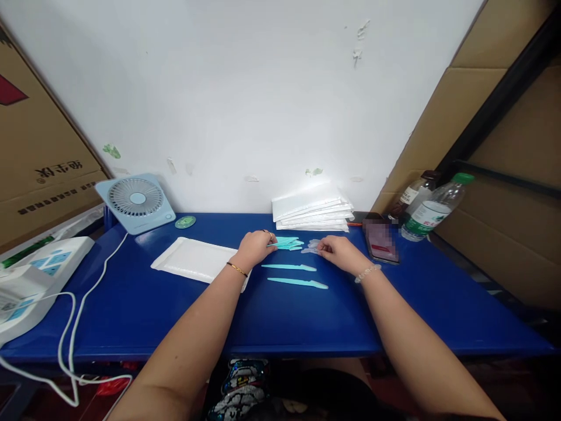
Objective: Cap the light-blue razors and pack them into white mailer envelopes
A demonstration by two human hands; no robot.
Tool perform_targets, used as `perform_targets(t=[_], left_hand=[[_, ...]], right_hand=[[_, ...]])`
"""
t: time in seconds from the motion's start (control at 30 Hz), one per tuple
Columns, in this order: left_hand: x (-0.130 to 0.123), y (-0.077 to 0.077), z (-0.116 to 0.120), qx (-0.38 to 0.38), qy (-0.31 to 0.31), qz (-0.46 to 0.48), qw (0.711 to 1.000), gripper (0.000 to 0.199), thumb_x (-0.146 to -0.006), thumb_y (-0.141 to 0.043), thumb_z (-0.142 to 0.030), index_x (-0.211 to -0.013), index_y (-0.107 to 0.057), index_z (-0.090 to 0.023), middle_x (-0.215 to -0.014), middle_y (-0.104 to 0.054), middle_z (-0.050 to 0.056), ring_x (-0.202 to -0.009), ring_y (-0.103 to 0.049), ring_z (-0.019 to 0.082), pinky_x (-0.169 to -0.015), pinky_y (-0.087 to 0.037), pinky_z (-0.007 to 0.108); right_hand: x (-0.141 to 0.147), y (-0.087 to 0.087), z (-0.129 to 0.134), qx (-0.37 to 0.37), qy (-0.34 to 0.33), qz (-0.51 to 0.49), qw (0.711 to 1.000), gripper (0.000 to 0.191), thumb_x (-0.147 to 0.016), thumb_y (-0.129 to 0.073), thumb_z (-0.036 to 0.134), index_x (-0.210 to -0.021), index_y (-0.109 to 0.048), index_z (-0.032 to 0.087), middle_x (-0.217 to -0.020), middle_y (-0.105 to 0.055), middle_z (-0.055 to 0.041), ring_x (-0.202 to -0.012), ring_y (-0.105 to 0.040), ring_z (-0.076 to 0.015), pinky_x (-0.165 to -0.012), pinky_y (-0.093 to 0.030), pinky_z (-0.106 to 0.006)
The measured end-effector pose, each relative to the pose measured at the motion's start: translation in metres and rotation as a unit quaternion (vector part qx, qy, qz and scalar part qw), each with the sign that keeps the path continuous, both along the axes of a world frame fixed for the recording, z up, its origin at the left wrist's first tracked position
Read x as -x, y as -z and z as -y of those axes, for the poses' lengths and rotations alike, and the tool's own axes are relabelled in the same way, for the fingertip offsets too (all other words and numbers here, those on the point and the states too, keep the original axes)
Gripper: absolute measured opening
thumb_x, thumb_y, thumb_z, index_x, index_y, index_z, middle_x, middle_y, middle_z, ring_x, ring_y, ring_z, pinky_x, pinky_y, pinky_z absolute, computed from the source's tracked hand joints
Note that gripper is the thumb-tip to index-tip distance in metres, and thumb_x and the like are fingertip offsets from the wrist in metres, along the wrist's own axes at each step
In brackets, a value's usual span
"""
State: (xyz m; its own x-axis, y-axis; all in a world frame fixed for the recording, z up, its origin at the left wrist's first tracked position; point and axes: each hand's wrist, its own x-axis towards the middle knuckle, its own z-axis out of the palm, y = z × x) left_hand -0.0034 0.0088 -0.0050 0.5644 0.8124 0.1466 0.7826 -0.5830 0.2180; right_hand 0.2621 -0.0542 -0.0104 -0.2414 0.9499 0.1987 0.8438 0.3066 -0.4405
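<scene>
Left hand, mid-frame: grip pinched on the handle end of at least one of the teal razors (they look like eyebrow razors), piled just right of it. Right hand, right of centre: fingertips touching the clear caps; can't tell if one is actually pinched. Both piles sit between the hands, probably to keep reaches short. Just below them, two loose teal razors lie nearly parallel, blade ends right; my guess, spread apart for easy pickup. White padded envelope left of centre, partly behind the left arm, likely parked off the working spot. Envelope stack at the back near the wall, probably to spare arm room on the blue tabletop. Phone right of it, screen pixelated. Green-capped bottle, right: green-and-white label, print not readable; dark bottle behind, pale label, same. Carton, far left: dark Chinese-style characters, not upright, can't read them. Fan and green disc, back left: no legible brand.
</scene>
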Motion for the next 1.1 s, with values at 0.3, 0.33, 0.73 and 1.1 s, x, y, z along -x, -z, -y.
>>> perform_targets(t=[0.3, 0.33, 0.73, 1.1], left_hand=[[-0.002, -0.007, 0.005, 0.012, 0.028, 0.081, 0.996, 0.027, -0.092, -0.038, -0.036, -0.096, -0.059, -0.02, -0.08, -0.065, 0.004, -0.074, -0.059, 0.019, -0.064, -0.038, 0.026], [-0.002, -0.009, 0.007, 0.025, 0.04, 0.09, 0.995, 0.03, -0.093, -0.035, -0.038, -0.096, -0.058, -0.02, -0.076, -0.064, 0.003, -0.071, -0.058, 0.018, -0.062, -0.038, 0.025], [-0.006, -0.014, 0.015, 0.075, 0.135, 0.067, 0.986, 0.047, -0.094, -0.026, -0.048, -0.086, -0.062, -0.02, -0.08, -0.064, 0.003, -0.072, -0.057, 0.016, -0.064, -0.038, 0.024], [-0.009, -0.012, 0.017, 0.126, 0.163, 0.097, 0.974, 0.045, -0.095, -0.027, -0.045, -0.099, -0.066, -0.022, -0.1, -0.068, 0.001, -0.09, -0.059, 0.016, -0.077, -0.04, 0.022]], right_hand=[[0.004, -0.004, 0.0, -0.032, 0.03, -0.178, 0.983, 0.024, -0.087, -0.049, 0.038, -0.098, -0.061, 0.021, -0.067, -0.061, -0.0002, -0.056, -0.055, -0.0143, -0.057, -0.043, -0.026], [0.004, -0.004, 0.0, -0.042, 0.04, -0.188, 0.98, 0.027, -0.086, -0.049, 0.04, -0.099, -0.062, 0.02, -0.067, -0.062, -0.0008, -0.057, -0.056, -0.0149, -0.057, -0.044, -0.027], [0.009, -0.02, 0.01, -0.194, -0.022, -0.184, 0.963, 0.016, -0.087, -0.055, 0.032, -0.092, -0.067, 0.022, -0.09, -0.067, -0.0054, -0.085, -0.062, -0.0195, -0.078, -0.049, -0.033], [0.023, -0.02, 0.014, -0.184, -0.084, -0.136, 0.97, 0.017, -0.089, -0.051, 0.022, -0.092, -0.068, 0.022, -0.089, -0.067, -0.0054, -0.083, -0.062, -0.018, -0.075, -0.049, -0.031]])
